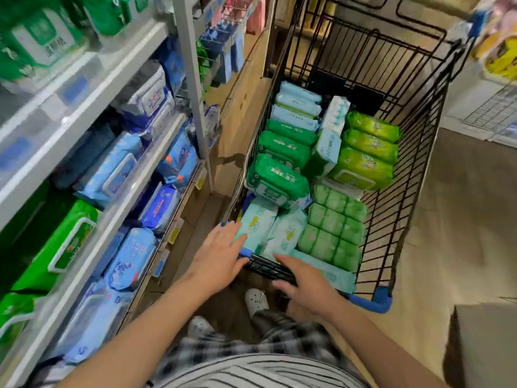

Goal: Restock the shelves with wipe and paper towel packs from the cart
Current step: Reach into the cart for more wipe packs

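A black wire cart (402,175) with blue corner bumpers stands in front of me, filled with wipe packs. Dark green packs (277,177) lie along its left side, light green packs (366,155) on the right, pale blue packs (296,107) at the far end and pale mint packs (257,222) nearest me. My left hand (221,256) reaches over the cart's near left corner with fingers spread, its fingertips at a mint pack. My right hand (305,287) hovers over the near rim, fingers straight, holding nothing.
White shelves (92,96) on the left carry blue and green wipe packs, with yellow price tags on the lower edges. Hanging goods sit further down the aisle. A brown box (481,343) stands at the lower right. My white shoes show below the cart.
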